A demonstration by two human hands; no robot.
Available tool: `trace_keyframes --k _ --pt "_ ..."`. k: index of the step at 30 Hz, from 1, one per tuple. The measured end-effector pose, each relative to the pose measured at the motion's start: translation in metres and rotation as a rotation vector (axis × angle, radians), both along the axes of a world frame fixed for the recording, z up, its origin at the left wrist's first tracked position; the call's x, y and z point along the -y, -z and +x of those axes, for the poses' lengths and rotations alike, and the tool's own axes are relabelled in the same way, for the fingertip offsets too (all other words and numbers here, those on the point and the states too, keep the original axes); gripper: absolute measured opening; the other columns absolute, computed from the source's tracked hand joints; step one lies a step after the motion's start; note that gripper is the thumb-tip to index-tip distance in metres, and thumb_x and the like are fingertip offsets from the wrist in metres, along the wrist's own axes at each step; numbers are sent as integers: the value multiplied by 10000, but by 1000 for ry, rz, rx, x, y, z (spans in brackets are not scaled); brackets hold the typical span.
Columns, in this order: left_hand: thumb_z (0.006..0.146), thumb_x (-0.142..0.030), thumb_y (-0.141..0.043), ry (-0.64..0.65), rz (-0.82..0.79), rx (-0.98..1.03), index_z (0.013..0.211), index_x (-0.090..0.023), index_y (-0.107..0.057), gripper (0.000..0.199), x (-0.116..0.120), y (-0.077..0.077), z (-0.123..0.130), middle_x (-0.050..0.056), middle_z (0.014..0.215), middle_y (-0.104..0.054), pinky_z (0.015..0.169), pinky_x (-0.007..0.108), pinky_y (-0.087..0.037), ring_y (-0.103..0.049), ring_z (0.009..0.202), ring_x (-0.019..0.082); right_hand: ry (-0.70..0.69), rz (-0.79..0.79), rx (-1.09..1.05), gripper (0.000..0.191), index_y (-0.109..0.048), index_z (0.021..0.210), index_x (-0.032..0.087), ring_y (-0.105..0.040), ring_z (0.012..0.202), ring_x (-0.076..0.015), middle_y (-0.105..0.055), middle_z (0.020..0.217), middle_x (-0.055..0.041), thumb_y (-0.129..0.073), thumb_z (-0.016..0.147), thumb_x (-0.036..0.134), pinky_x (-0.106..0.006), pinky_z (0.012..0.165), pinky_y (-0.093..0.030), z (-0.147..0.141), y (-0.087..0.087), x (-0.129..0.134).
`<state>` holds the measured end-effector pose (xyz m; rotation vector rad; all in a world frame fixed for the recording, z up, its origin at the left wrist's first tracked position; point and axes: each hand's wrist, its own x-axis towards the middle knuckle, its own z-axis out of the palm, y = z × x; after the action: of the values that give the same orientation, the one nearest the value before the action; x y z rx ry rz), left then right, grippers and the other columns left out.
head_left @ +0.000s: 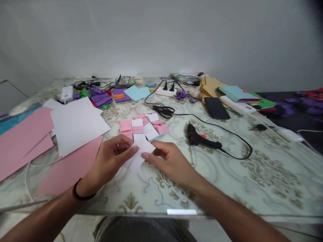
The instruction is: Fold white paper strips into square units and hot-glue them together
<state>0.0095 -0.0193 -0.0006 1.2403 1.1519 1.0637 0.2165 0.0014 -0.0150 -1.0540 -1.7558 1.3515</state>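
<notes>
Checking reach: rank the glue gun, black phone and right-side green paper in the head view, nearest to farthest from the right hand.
From the right hand:
1. Glue gun, to its right.
2. Black phone, beyond the gun.
3. Green paper, farthest right.

1. Left hand (112, 158) and right hand (175, 164) partly cover the small white paper (145, 146).
2. Blue packet (15, 121): cut off by left edge.
3. Purple pieces (290, 107), far right: blurred.
4. Pink sheet (73, 169): partly under large white sheet (77, 124).
</notes>
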Motion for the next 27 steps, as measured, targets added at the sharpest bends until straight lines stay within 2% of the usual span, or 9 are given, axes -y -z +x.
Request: trace_keyframes --k 2,5,6,8,10,11,15,20,27 --pt "876 -361 -794 61 -52 18 844 -176 -631 248 -1 -2 0 -41 638 -629 469 166 -337 -508 511 64 4 -33 -39 366 -542 688 193 -558 637 -136 -599 656 11 -689 918 437 -271 618 -444 3 -1 -2" --pt "865 -376 -801 129 -111 43 935 -189 -610 276 -3 -3 -1 -40 654 -643 474 174 -352 -526 513 76 -13 -41 -72 341 -550 697 193 -561 639 -131 -604 666 10 -667 934 409 -272 632 -456 5 -1 -4" --pt "862 -378 -803 134 -117 45 985 -194 -609 295 -4 -3 -1 -43 655 -643 473 175 -353 -526 512 78 -9 -34 -80 276 -579 760 194 -574 652 -134 -612 687 14 -669 934 389 -271 641 -468 5 -1 -3" --pt "858 -384 -805 129 -111 30 1053 -199 -599 339 -5 -3 -1 -54 639 -624 463 175 -331 -501 497 75 13 9 -96 156 -626 1011 215 -607 698 -141 -650 779 18 -691 919 323 -270 665 -498 5 -1 -2" --pt "853 -393 -807 122 -100 4 1072 -199 -593 362 -5 -3 -2 -61 629 -601 456 177 -307 -473 486 71 17 86 -84 319 -605 1202 259 -635 751 -146 -694 902 7 -714 902 266 -280 710 -529 5 -3 -2" --pt "853 -399 -805 124 -100 -11 1075 -198 -593 367 -5 -3 -2 -59 635 -598 458 180 -303 -467 488 71 1 125 -60 310 -626 1200 267 -648 776 -149 -713 956 -5 -717 904 254 -290 737 -539 5 -4 -2" --pt "866 -407 -785 137 -89 -80 1098 -191 -606 363 -5 -3 -4 -47 664 -587 465 194 -269 -437 500 71 -62 212 54 47 -725 971 237 -690 855 -171 -755 1022 -28 -719 929 255 -311 800 -546 7 -8 -4" --pt "902 -369 -745 166 -32 -159 1113 -189 -626 302 -4 0 -5 -43 676 -575 493 204 -272 -401 532 75 -75 226 79 40 -707 894 231 -675 866 -154 -746 971 -7 -725 928 219 -275 790 -538 8 -8 -6" --pt "940 -335 -694 192 20 -232 1103 -184 -613 237 -2 1 -3 -49 665 -535 524 218 -277 -378 573 90 -24 205 121 37 -687 898 225 -678 852 -156 -732 947 -3 -696 931 209 -275 749 -531 5 -4 -2"
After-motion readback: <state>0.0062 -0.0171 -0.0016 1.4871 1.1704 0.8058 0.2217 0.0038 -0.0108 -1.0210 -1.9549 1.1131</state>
